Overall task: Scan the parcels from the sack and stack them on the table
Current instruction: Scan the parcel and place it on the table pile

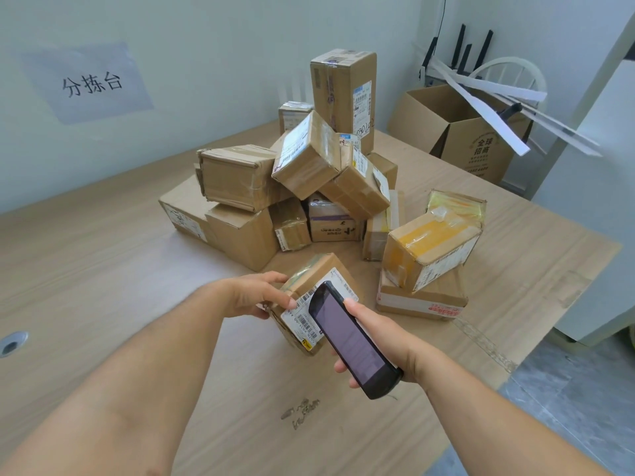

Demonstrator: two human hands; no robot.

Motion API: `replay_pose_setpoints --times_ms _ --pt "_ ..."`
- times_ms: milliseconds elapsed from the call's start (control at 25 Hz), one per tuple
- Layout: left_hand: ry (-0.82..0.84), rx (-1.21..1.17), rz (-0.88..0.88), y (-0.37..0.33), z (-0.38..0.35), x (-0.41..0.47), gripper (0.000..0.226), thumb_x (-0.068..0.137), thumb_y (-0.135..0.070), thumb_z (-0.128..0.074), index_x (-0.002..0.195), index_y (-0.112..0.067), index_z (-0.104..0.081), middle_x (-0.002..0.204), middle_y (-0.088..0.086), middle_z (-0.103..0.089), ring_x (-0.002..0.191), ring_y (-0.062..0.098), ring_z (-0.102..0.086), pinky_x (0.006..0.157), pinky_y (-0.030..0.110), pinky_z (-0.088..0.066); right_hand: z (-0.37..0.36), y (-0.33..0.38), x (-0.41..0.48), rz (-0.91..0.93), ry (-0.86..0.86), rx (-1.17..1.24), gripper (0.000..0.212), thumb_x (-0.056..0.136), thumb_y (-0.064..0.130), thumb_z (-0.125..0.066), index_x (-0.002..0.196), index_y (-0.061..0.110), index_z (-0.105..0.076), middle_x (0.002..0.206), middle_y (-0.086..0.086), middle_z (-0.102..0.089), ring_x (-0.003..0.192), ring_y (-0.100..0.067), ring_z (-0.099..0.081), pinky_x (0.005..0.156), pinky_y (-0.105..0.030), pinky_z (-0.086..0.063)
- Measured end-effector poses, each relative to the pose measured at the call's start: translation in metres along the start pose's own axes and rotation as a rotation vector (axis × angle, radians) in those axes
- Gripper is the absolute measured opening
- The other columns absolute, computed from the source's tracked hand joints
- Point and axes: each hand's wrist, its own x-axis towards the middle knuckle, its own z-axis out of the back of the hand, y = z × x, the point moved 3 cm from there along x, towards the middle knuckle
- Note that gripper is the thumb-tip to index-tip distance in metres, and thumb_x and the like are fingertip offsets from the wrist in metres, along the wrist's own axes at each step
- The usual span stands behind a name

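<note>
Left hand (256, 297) grips small parcel (311, 297), tilted, just in front of parcel pile (302, 176) on table (103, 255). Right hand (381, 341) clamped on scanner (350, 341), touching label (305, 316). Risk: scanner covers barcode, misread. Pile leans; 1 careless placement could topple it.

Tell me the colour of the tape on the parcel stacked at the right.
The tape is yellow, shown in the head view.

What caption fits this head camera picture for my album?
Left hand grips a parcel while right hand holds a scanner over its label.
</note>
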Motion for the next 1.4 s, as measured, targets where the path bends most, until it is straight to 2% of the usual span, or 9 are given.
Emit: replay_pose_setpoints --times_ms 160,240,320,400,520,640,800,1000,1400 --pt "0.001 0.115 0.036 0.008 -0.001 -0.025 0.098 0.058 -0.025 -0.079 0.146 -0.021 -0.035 0.135 0.004 -0.051 0.123 0.021 -0.048 0.096 0.03 -0.04 -0.025 0.003 -0.016 -0.008 -0.014 0.03 0.068 0.093 0.068 -0.042 0.121 0.008 -0.059 0.095 -0.016 -0.066 0.081 -0.026 -0.067 0.066 -0.039 -0.058" --pt "-0.125 0.158 -0.038 0.01 0.005 -0.04 0.096 0.06 -0.031 -0.08 0.145 -0.022 -0.037 0.129 0.002 -0.053 0.116 0.019 -0.051 0.095 0.03 -0.041 -0.037 0.003 -0.025 -0.015 -0.01 0.008 0.068 0.094 0.067 -0.041 0.12 0.007 -0.06 0.098 -0.016 -0.067 0.081 -0.024 -0.067 0.065 -0.038 -0.058" --pt "-0.266 0.165 -0.123 0.008 0.02 -0.059 0.086 0.071 -0.03 -0.081 0.145 -0.023 -0.038 0.12 -0.003 -0.056 0.109 0.016 -0.053 0.099 0.034 -0.04 -0.05 0.001 -0.032 -0.044 0.016 -0.039 0.067 0.095 0.067 -0.04 0.12 0.008 -0.06 0.101 -0.015 -0.066 0.083 -0.024 -0.066 0.069 -0.038 -0.058" --pt "-0.393 0.195 -0.164 0.01 0.04 -0.079 0.084 0.075 -0.027 -0.079 0.147 -0.023 -0.036 0.126 0.0 -0.052 0.114 0.018 -0.051 0.107 0.038 -0.037 -0.067 -0.001 -0.038 -0.08 0.044 -0.099 0.066 0.095 0.066 -0.04 0.121 0.008 -0.06 0.101 -0.015 -0.066 0.082 -0.023 -0.066 0.07 -0.038 -0.057" --pt "-0.529 0.302 -0.178 0.022 0.067 -0.11 0.092 0.071 -0.032 -0.082 0.149 -0.026 -0.033 0.144 0.005 -0.035 0.129 0.026 -0.042 0.112 0.043 -0.032 -0.1 -0.002 -0.043 -0.099 0.068 -0.201 0.065 0.095 0.065 -0.04 0.118 0.008 -0.06 0.098 -0.012 -0.066 0.075 -0.02 -0.066 0.067 -0.035 -0.056" --pt "-0.584 0.393 -0.18 0.038 0.081 -0.138 0.091 0.074 -0.034 -0.08 0.15 -0.026 -0.031 0.144 0.006 -0.029 0.134 0.029 -0.034 0.112 0.043 -0.03 -0.131 -0.004 -0.044 -0.095 0.102 -0.258 0.065 0.094 0.066 -0.042 0.117 0.008 -0.06 0.096 -0.011 -0.067 0.075 -0.02 -0.066 0.065 -0.034 -0.055" --pt "-0.64 0.445 -0.172 0.062 0.089 -0.167 0.087 0.078 -0.032 -0.077 0.15 -0.025 -0.029 0.142 0.007 -0.03 0.133 0.028 -0.033 0.106 0.04 -0.032 -0.163 -0.003 -0.05 -0.1 0.162 -0.336 0.061 0.095 0.064 -0.042 0.115 0.009 -0.059 0.096 -0.012 -0.065 0.073 -0.019 -0.065 0.067 -0.035 -0.055" --pt "-0.677 0.478 -0.147 0.093 0.099 -0.195 0.086 0.078 -0.034 -0.077 0.15 -0.024 -0.031 0.14 0.009 -0.032 0.132 0.028 -0.034 0.105 0.04 -0.034 -0.197 -0.008 -0.055 -0.112 0.21 -0.418 0.076 0.075 0.07 -0.047 0.117 0.009 -0.059 0.097 -0.011 -0.066 0.076 -0.021 -0.066 0.066 -0.036 -0.055" --pt "-0.746 0.408 -0.139 0.158 0.105 -0.257 0.082 0.078 -0.035 -0.077 0.147 -0.025 -0.035 0.141 0.009 -0.031 0.133 0.029 -0.035 0.103 0.038 -0.036 -0.261 -0.021 -0.071 -0.045 0.217 -0.454 0.07 0.084 0.067 -0.048 0.124 0.01 -0.057 0.098 -0.014 -0.068 0.081 -0.027 -0.066 0.068 -0.04 -0.055"
